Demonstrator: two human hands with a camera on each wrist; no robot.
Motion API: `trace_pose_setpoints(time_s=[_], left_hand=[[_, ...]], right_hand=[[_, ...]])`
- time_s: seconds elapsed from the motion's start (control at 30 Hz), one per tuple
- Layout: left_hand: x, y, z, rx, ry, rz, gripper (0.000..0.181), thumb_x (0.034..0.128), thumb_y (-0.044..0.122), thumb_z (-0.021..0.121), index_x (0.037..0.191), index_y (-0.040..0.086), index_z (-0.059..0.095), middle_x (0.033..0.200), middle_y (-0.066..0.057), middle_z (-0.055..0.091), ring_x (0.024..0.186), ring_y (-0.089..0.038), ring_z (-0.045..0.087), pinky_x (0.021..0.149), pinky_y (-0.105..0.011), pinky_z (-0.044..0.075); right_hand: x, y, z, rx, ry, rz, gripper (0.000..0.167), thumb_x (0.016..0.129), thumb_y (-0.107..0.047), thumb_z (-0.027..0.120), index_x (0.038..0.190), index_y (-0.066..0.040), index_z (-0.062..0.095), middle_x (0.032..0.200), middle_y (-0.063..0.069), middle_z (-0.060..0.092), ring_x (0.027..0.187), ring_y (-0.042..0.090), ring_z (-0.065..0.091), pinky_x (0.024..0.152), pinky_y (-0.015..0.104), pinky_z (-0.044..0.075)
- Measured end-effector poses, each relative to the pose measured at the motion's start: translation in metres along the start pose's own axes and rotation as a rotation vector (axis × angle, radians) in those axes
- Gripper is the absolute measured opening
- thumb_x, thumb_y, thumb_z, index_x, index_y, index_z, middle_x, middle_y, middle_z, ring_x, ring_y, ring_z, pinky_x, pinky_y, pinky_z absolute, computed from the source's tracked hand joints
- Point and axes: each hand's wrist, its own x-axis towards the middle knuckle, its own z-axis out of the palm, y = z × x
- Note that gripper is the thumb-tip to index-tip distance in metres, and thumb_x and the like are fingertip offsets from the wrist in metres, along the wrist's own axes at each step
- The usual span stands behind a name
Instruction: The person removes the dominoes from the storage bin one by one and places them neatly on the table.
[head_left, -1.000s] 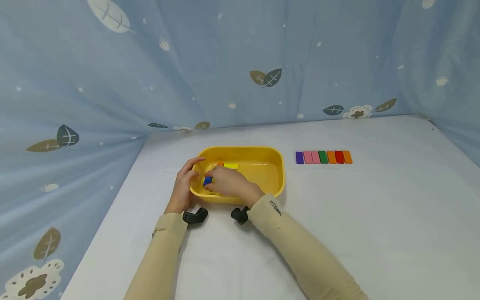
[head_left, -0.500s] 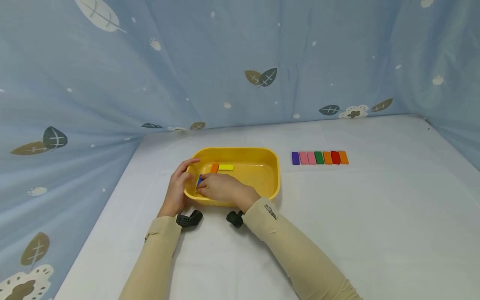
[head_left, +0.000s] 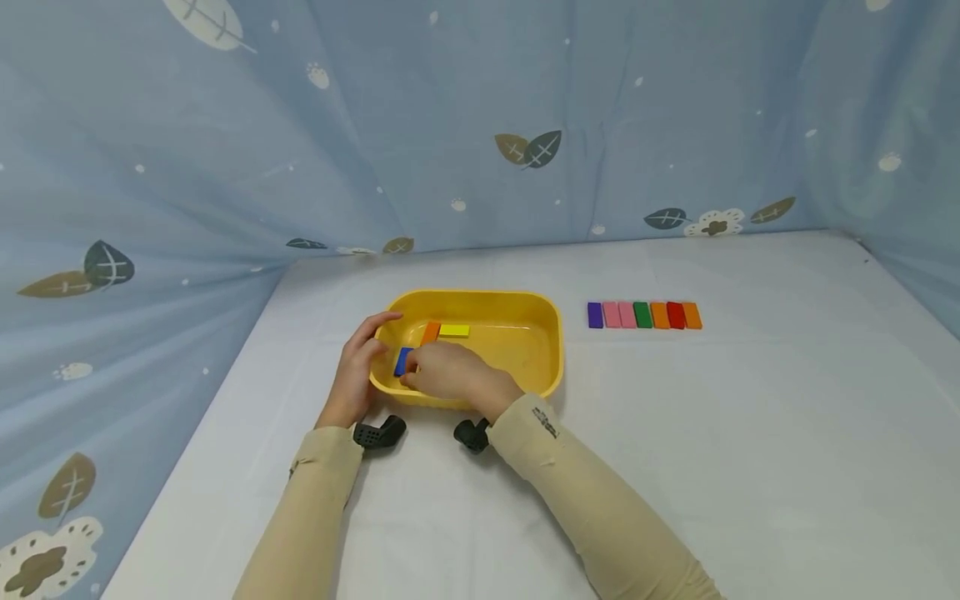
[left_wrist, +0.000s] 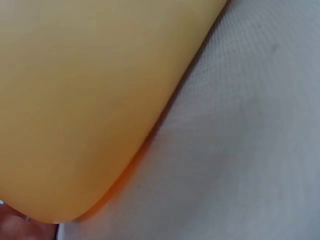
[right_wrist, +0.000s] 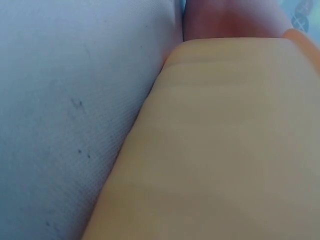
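Observation:
In the head view, my left hand (head_left: 352,371) holds the left end of a yellow tray (head_left: 517,300), index finger and thumb over its rim. My right hand (head_left: 453,372) reaches into the tray with bent fingers. Its thumb and index finger hold the right side of a blue block (head_left: 402,362); the exact contact is partly hidden. Just beyond lie an orange block (head_left: 431,332), tilted to the tray's length, and a yellow block (head_left: 454,331). The left wrist view shows mostly the tray's outer wall (left_wrist: 90,100); so does the right wrist view with its tray wall (right_wrist: 215,140).
Right of the tray, a row of small blocks lies side by side on the white cloth: purple (head_left: 595,315), pink, green (head_left: 642,315), orange and red (head_left: 676,315). A blue patterned curtain (head_left: 420,125) bounds the table at the back and sides.
My right hand has moved left within the tray, then slightly right. More of the orange and blue blocks shows now. My left hand stays on the rim. The view has shifted a little.

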Motion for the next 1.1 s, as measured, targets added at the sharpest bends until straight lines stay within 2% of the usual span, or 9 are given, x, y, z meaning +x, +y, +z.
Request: trace_pose_setpoints(time_s=[0.13, 0.3, 0.67, 0.87, 1.1], left_hand=[[0.002, 0.002, 0.001, -0.002, -0.004, -0.003, 0.046, 0.0807, 0.005, 0.036, 0.123, 0.015, 0.050, 0.135, 0.010, 0.034, 0.122, -0.017, 0.031, 0.103, -0.040, 0.023], [0.001, 0.004, 0.003, 0.000, -0.010, -0.001, 0.046, 0.0809, 0.004, 0.035, 0.123, 0.014, 0.050, 0.137, 0.008, 0.033, 0.124, -0.019, 0.029, 0.104, -0.040, 0.022], [-0.002, 0.003, 0.002, 0.009, 0.015, -0.014, 0.044, 0.0818, 0.006, 0.036, 0.121, 0.018, 0.052, 0.135, 0.010, 0.035, 0.123, -0.016, 0.029, 0.104, -0.041, 0.020], [-0.002, 0.003, 0.002, 0.016, 0.004, -0.020, 0.044, 0.0823, 0.006, 0.035, 0.121, 0.019, 0.051, 0.136, 0.011, 0.034, 0.122, -0.017, 0.030, 0.104, -0.040, 0.021], [-0.003, 0.003, 0.001, -0.003, -0.008, 0.003, 0.045, 0.0833, 0.004, 0.033, 0.124, 0.014, 0.049, 0.136, 0.009, 0.034, 0.122, -0.017, 0.030, 0.104, -0.040, 0.021]], right_hand=[[-0.002, 0.000, -0.001, -0.012, -0.017, 0.044, 0.027, 0.089, -0.039, 0.046, 0.090, -0.018, 0.063, 0.070, -0.007, 0.054, 0.066, 0.012, 0.050, 0.059, 0.024, 0.038], [-0.005, 0.001, -0.001, 0.010, -0.041, 0.040, 0.032, 0.091, -0.041, 0.042, 0.079, -0.018, 0.061, 0.057, -0.003, 0.042, 0.055, 0.013, 0.046, 0.051, 0.023, 0.033], [-0.008, 0.001, 0.000, 0.067, -0.005, -0.100, 0.035, 0.091, -0.038, 0.043, 0.067, -0.018, 0.058, 0.053, -0.004, 0.036, 0.050, 0.013, 0.040, 0.051, 0.022, 0.030], [-0.009, 0.002, 0.000, 0.084, -0.012, -0.110, 0.039, 0.091, -0.040, 0.041, 0.064, -0.018, 0.056, 0.052, -0.004, 0.036, 0.048, 0.012, 0.038, 0.050, 0.021, 0.029], [-0.012, 0.001, 0.000, 0.160, -0.017, -0.151, 0.047, 0.090, -0.048, 0.039, 0.057, -0.016, 0.048, 0.049, -0.004, 0.033, 0.043, 0.012, 0.032, 0.047, 0.021, 0.026]])
